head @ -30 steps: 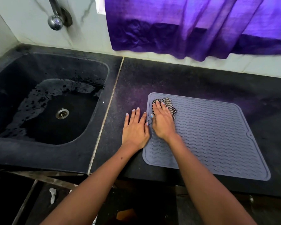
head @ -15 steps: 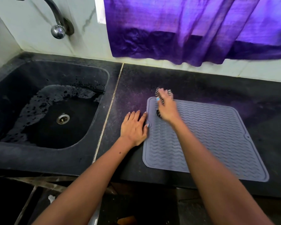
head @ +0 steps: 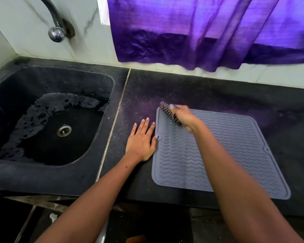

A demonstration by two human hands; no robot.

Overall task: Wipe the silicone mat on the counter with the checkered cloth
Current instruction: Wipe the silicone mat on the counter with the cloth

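At centre frame the right hand (head: 182, 116) grips the bunched cloth (head: 170, 112) on the mat's (head: 226, 155) upper-left corner, so the flat, spread left hand (head: 141, 141) should brace the mat's edge on the surface (head: 218, 88) during firm, overlapping strokes.

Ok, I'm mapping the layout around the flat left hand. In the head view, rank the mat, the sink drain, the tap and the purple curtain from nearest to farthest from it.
1. Mat: just right of the left hand, thumb at its edge.
2. Sink drain: to the left, in the basin.
3. Tap: far left, on the back wall.
4. Purple curtain: hanging above the counter, behind the mat; too close to the tap to rank firmly.
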